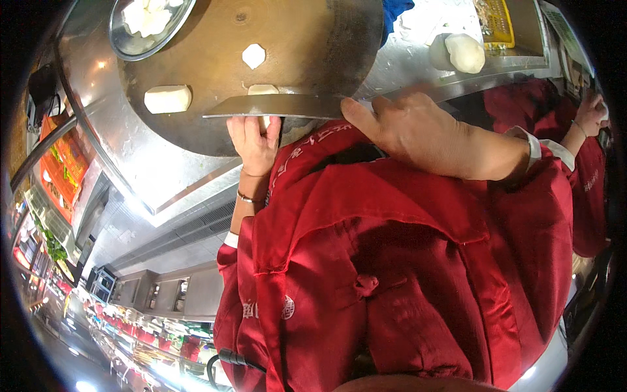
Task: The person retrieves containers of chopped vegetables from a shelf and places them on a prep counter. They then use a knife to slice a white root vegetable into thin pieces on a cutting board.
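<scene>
My right hand [411,130] grips a broad cleaver [284,107], its blade stretching left over the round chopping board [313,44]. A peeled white root vegetable piece [263,89] shows past the blade, partly hidden by it. My left hand [255,142] holds this piece on the near side, fingers bent close to the steel. Farther up the board lies a small white slice [253,56]. To the left rests a trimmed white block [168,99] of the same vegetable. How deep the edge is in the piece cannot be seen.
A metal bowl [117,41] with white pieces sits at the board's upper left. On the steel counter [401,73] at right are a whole peeled vegetable [465,53] and a yellow basket [504,24]. A blue cloth [393,17] touches the board; a co-worker's hand [590,115] appears far right.
</scene>
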`<state>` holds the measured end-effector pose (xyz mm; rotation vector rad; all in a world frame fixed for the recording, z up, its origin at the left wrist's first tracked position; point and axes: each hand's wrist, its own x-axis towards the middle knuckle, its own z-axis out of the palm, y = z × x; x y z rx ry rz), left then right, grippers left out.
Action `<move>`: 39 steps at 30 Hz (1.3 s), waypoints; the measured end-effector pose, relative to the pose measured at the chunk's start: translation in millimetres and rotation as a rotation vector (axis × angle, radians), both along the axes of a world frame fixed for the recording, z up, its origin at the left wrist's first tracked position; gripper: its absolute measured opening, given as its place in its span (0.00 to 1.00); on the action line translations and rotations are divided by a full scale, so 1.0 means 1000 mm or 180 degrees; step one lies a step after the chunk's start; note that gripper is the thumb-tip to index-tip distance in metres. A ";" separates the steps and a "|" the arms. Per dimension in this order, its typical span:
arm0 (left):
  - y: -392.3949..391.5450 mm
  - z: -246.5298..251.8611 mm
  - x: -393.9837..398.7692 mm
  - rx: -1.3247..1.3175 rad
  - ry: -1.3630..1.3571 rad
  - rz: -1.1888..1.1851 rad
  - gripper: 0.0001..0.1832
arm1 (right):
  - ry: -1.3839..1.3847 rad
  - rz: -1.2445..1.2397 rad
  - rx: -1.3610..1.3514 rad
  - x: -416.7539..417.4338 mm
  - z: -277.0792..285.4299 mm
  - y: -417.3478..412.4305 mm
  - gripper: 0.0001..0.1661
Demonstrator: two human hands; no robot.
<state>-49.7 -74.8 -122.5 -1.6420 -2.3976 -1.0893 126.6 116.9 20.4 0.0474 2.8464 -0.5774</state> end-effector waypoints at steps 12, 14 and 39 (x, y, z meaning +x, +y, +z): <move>0.005 0.002 0.002 0.0224 -0.0130 -0.0040 0.17 | -0.0033 -0.0191 -0.0673 -0.025 -0.053 -0.004 0.15; 0.005 0.002 0.003 0.0277 -0.0103 -0.0025 0.17 | 0.0055 -0.0194 -0.0541 -0.018 -0.045 -0.003 0.16; -0.006 -0.002 0.004 0.0111 0.0005 0.0001 0.19 | 0.0194 0.0092 -0.0139 -0.008 -0.003 -0.002 0.14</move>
